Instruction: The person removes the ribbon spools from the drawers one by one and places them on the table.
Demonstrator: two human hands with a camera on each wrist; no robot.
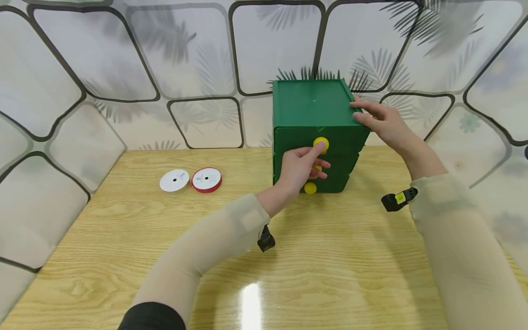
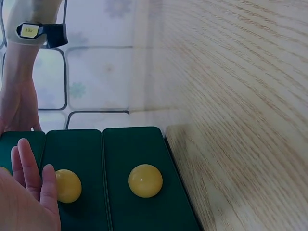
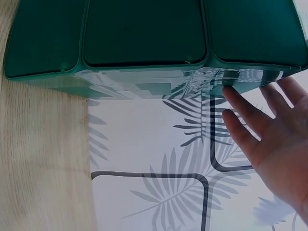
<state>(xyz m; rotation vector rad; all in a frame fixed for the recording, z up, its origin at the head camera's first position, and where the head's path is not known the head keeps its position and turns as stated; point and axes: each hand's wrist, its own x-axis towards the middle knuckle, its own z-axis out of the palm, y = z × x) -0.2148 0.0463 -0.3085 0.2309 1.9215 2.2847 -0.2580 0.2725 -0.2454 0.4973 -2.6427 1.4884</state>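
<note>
A green drawer cabinet point(image 1: 315, 110) stands on the table with its yellow-knobbed front towards me. My left hand point(image 1: 298, 166) pinches the top yellow knob point(image 1: 321, 143) between thumb and index finger, its other fingers extended in front of the middle knob point(image 2: 69, 186). Below it, the bottom knob point(image 1: 310, 188) is untouched. The drawers look closed. My right hand point(image 1: 387, 123) rests its extended fingers on the cabinet's upper right edge; in the right wrist view these fingers point(image 3: 245, 108) lie against the cabinet's side.
Left of the cabinet, a white ribbon spool point(image 1: 174, 180) and a red-edged ribbon spool point(image 1: 207, 178) lie flat, side by side, on the wooden table point(image 1: 136, 256). A patterned backdrop point(image 1: 202, 55) rises behind the cabinet and at both sides.
</note>
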